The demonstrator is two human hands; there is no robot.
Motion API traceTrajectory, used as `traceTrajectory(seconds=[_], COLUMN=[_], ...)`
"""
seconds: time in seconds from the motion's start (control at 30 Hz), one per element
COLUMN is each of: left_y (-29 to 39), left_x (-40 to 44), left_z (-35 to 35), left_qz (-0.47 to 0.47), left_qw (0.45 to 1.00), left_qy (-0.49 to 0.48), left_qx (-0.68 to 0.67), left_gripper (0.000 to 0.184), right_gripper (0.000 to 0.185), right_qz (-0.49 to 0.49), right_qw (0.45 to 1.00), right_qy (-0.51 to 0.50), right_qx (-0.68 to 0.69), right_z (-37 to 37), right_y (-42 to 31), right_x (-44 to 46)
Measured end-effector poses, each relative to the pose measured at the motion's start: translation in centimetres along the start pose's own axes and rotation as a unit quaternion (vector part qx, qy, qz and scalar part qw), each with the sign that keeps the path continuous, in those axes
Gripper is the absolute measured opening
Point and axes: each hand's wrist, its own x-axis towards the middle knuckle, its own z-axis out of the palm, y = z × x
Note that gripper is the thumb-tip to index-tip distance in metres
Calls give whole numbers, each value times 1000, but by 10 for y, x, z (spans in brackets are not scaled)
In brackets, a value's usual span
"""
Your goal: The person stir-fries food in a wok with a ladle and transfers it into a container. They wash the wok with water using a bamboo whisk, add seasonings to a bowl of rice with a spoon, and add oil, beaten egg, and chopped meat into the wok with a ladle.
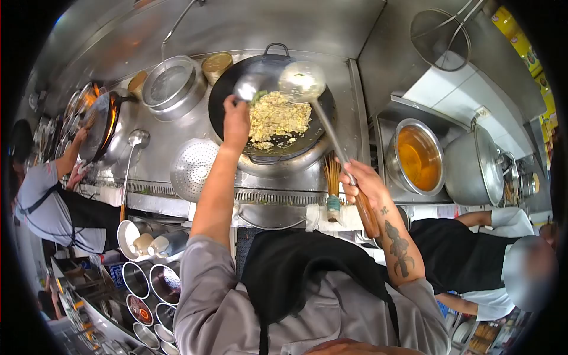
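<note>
A black wok sits on the burner in front of me with yellow fried rice in it. My left hand is closed on a small metal bowl, tipped over the wok's left side. Chopped greens show on the rice beside the bowl. My right hand grips the wooden handle of a ladle. The ladle's round head is over the far right part of the wok, with bits of food on it.
A perforated strainer, a second ladle and a stacked metal pot lie left. A bamboo brush stands near my right hand. Right is a bowl of amber liquid. One co-worker cooks near flames; another stands right.
</note>
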Motion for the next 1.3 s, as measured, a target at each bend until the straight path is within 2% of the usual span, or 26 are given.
traceTrajectory(seconds=[0.03, 0.13, 0.2, 0.23, 0.3, 0.33, 0.4, 0.43, 0.5, 0.53, 0.57, 0.63, 0.7, 0.77, 0.8, 0.87, 0.9, 0.93, 0.97, 1.0, 1.07, 1.13, 1.17, 1.2, 1.23, 1.3], left_y=[4, -5, -1, 7, 4, 3, 0, 5, 28, 36, 38, 53, 83, 111, 127, 167, 185, 205, 228, 248, 287, 309, 319, 330, 335, 347], left_x=[-7, -4, -8, -15, -23, -22, -28, -33, -51, -64, -86, -131, -191, -264, -303, -392, -443, -499, -538, -580, -648, -699, -726, -737, -779, -757], left_z=[8, 15, 11, 11, 10, 1, -27, -44, -80, -102, -115, -157, -209, -263, -289, -334, -350, -362, -377, -386, -400, -421, -429, -436, -445, -462], left_qz=[-9, -41, -41, -23, -28, -67, -152, -229, -361, -394, -379, -427, -421, -432, -427, -431, -439, -413, -443, -443, -405, -356, -336, -295, -299, -332], left_qw=[995, 997, 998, 997, 996, 995, 985, 957, 849, 834, 805, 738, 683, 631, 617, 573, 540, 532, 454, 408, 363, 361, 358, 378, 355, 274], left_qy=[-98, -57, -46, -55, 3, -8, -26, -3, 59, 61, 108, 177, 279, 389, 449, 575, 635, 680, 741, 781, 833, 859, 869, 876, 882, 898], left_qx=[28, -20, -7, -52, -80, -80, -74, -180, -382, -381, -444, -492, -528, -513, -486, -393, -334, -291, -220, -161, -103, -67, -63, -42, -81, -91], left_gripper=[10, 11, 11, 9, 11, 13, 18, 19, 23, 21, 18, 14, 11, 9, 8, 7, 6, 6, 8, 11, 15, 17, 12, 14, 24, 44], right_gripper=[19, 17, 23, 26, 29, 30, 35, 38, 49, 49, 49, 51, 54, 56, 56, 55, 56, 56, 57, 57, 56, 56, 56, 56, 55, 53], right_qz=[1, 6, 3, 2, -6, -11, -115, -171, -395, -334, -272, -243, -204, -241, -222, -255, -254, -242, -249, -256, -204, -172, -166, -170, -173, -236], right_qw=[1000, 998, 1000, 1000, 997, 993, 917, 847, 624, 625, 618, 579, 579, 648, 662, 615, 603, 599, 586, 574, 610, 624, 621, 612, 602, 576], right_qy=[-12, -51, -21, -8, 21, 33, 70, 78, 102, 110, 116, 86, 87, 32, 17, -16, -30, -30, -32, -23, -11, 13, 21, 21, 21, -20], right_qx=[13, 39, 17, 4, -73, -111, -376, -498, -666, -697, -728, -773, -785, -721, -716, -746, -756, -763, -771, -777, -766, -763, -766, -773, -779, -783], right_z=[2, 4, 8, 11, 6, 0, -21, -35, -77, -80, -81, -99, -97, -102, -110, -128, -132, -126, -131, -139, -153, -150, -144, -143, -141, -151], right_y=[1, 0, 3, 4, 4, 5, 13, 17, 36, 34, 32, 34, 33, 33, 33, 32, 30, 29, 27, 25, 12, 9, 5, 1, -2, -4], right_x=[2, 6, 7, 8, 10, 12, 14, 19, 41, 42, 44, 59, 62, 63, 67, 85, 88, 88, 97, 106, 137, 149, 150, 151, 152, 166])
